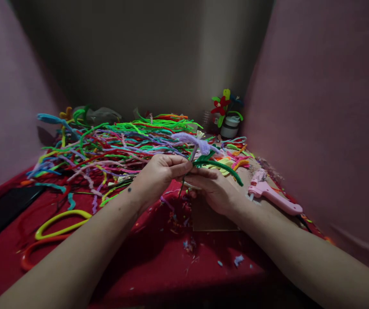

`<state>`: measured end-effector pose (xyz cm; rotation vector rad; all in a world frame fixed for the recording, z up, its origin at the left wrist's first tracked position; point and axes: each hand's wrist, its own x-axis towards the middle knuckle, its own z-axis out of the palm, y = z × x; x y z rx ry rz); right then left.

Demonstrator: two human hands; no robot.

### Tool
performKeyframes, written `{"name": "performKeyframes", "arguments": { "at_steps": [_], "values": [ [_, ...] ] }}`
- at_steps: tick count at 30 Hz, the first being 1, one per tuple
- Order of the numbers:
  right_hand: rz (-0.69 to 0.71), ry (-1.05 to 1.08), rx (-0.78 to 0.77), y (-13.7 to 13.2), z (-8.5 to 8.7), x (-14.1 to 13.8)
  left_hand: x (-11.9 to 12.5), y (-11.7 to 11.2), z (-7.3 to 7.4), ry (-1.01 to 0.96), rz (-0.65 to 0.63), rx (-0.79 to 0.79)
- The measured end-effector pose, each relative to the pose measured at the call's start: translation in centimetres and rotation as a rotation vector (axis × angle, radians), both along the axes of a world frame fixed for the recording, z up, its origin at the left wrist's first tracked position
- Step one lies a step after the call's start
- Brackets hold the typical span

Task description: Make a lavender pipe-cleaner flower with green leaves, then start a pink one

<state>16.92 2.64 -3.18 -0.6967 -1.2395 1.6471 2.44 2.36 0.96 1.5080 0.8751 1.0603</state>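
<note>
My left hand (160, 171) and my right hand (215, 191) meet over the red cloth (158, 262), both closed in a pinch on a small pipe-cleaner flower. Its lilac fuzzy petals (192, 140) stand above my fingers. A dark green pipe cleaner (223, 167) is wound at the stem and sticks out to the right. A thin stem end hangs down between my hands.
A big heap of loose coloured pipe cleaners (113, 143) fills the table's back. A pink glue gun (273, 195) lies at the right. A small white pot with finished flowers (228, 113) stands at the back. Yellow and orange loops (58, 223) lie left, cardboard (210, 219) under my right hand.
</note>
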Motion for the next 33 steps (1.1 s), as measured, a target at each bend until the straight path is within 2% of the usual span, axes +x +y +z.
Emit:
{"name": "performKeyframes", "arguments": {
  "at_steps": [5,9,14,22,27,33],
  "values": [
    [-0.045,-0.009,0.128,0.1,-0.1,0.4,0.5,0.0,0.0,-0.106,0.055,-0.036],
    [-0.094,-0.098,0.152,-0.3,0.5,0.5,0.6,0.0,-0.1,-0.006,0.139,-0.007],
    [-0.107,-0.24,0.211,-0.6,1.5,0.3,0.5,0.1,-0.3,0.042,0.174,-0.025],
    [-0.035,-0.137,0.104,0.0,0.0,0.2,0.4,0.0,0.0,0.097,0.23,-0.05],
    [0.028,-0.073,0.086,0.2,-0.4,0.2,0.1,0.1,-0.1,0.115,0.136,-0.079],
    [0.103,-0.073,-0.013,0.2,-0.4,0.2,-0.5,0.3,0.0,0.093,0.009,-0.134]
  ]
}}
